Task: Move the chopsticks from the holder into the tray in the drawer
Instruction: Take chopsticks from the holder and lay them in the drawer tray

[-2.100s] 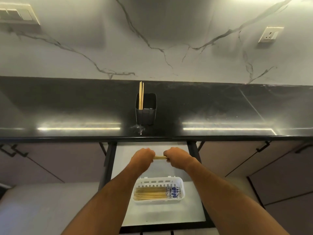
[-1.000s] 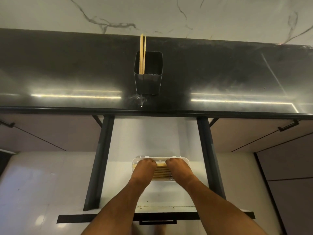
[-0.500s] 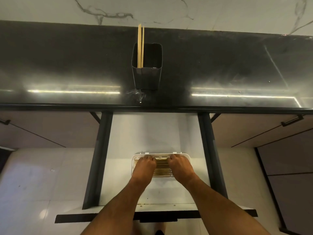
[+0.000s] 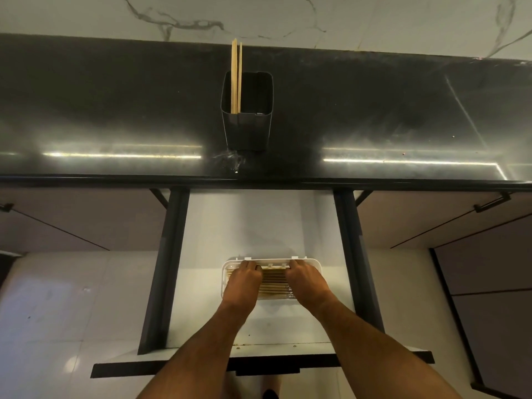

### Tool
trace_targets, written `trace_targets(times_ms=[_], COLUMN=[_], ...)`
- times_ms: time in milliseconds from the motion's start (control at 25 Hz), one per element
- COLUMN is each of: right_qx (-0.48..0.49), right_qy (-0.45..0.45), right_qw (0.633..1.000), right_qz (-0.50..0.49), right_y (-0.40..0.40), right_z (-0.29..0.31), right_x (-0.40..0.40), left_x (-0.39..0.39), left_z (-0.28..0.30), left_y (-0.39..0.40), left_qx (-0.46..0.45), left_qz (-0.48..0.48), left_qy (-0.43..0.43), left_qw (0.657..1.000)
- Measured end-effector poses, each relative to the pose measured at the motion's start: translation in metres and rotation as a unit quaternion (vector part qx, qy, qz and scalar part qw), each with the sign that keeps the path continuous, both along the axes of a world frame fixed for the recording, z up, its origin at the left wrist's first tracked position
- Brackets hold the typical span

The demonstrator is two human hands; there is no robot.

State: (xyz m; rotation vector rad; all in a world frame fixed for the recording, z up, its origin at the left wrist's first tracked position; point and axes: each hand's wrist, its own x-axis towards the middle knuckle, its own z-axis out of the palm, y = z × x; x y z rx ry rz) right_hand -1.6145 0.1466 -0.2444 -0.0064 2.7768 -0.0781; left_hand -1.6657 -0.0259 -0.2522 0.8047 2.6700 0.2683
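A dark square holder (image 4: 247,125) stands on the black counter with two wooden chopsticks (image 4: 236,76) upright in its left corner. Below it, the open drawer (image 4: 259,226) holds a white slotted tray (image 4: 313,264) with several chopsticks (image 4: 273,283) lying side by side across it. Both hands lie over the tray. My left hand (image 4: 241,283) covers its left part and my right hand (image 4: 308,283) its right part. The fingers of each hand curl down onto the chopsticks by the far rim. The chopstick ends are hidden under the hands.
Dark drawer rails (image 4: 164,269) run along both sides of the drawer, and its front panel (image 4: 115,370) is near me. Closed cabinet fronts with handles (image 4: 492,203) flank the drawer. A marbled wall (image 4: 288,18) backs the counter (image 4: 86,110).
Both hands came down from above the drawer with a chopstick held between them and now lie in the tray. In the last half second they shifted slightly toward the far rim.
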Motion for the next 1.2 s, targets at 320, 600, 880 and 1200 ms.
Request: trace_targets(times_ms=[320, 600, 880, 1200], right_qx=[-0.023, -0.025, 0.034, 0.067], right_qy=[0.010, 0.085, 0.216, 0.278], right_qw=[1.000, 0.996, 0.975, 0.957], right_qz=[-0.012, -0.001, -0.040, -0.049], right_y=[0.001, 0.001, 0.002, -0.004], right_z=[0.005, 0.040, 0.106, 0.217], right_x=[0.013, 0.013, -0.023, -0.088], left_x=[0.006, 0.000, -0.037, -0.105], left_z=[0.010, 0.042, 0.109, 0.210], left_y=[-0.004, -0.006, -0.002, -0.002], left_qx=[-0.003, 0.024, 0.080, 0.079], left_qz=[-0.019, -0.071, -0.029, -0.006], left_qy=[0.028, 0.126, 0.255, 0.311], left_qw=[0.999, 0.989, 0.963, 0.947])
